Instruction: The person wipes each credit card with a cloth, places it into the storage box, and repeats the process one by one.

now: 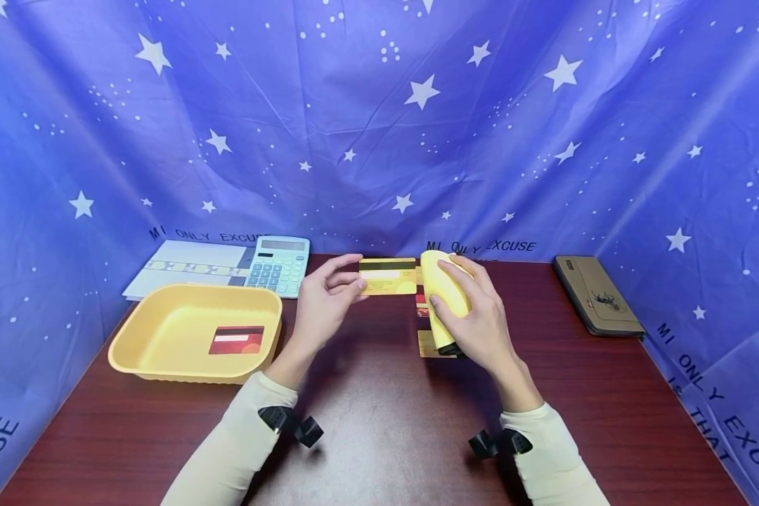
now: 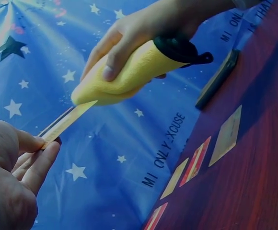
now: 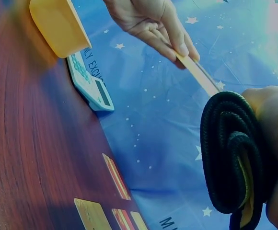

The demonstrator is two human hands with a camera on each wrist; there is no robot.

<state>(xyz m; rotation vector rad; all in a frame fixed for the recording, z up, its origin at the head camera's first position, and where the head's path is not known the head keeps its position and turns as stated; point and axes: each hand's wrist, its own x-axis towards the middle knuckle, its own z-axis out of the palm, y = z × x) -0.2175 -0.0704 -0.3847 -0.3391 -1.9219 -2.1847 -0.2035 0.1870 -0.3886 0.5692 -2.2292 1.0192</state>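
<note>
Between thumb and fingers, my left hand (image 1: 325,302) pinches the left end of a gold bank card (image 1: 387,276), its dark magnetic stripe at the top in the head view. My right hand (image 1: 483,316) grips a folded cloth (image 1: 443,295), yellow outside; the right wrist view shows its black underside (image 3: 230,153) in layers. In the left wrist view, the card's far end meets the tip of the cloth (image 2: 124,76); whether they press together I cannot tell. Below lie several cards, among them a gold one (image 2: 225,136) and a red one (image 2: 195,161), partly hidden by the cloth in the head view.
A yellow plastic basin (image 1: 164,330) stands at the left with a red card (image 1: 237,339) inside. Behind it lie a light-blue calculator (image 1: 281,267) and a white notebook-like item (image 1: 183,263). At the right is a brown zipped wallet (image 1: 597,295). A starry blue curtain (image 1: 354,105) surrounds the table.
</note>
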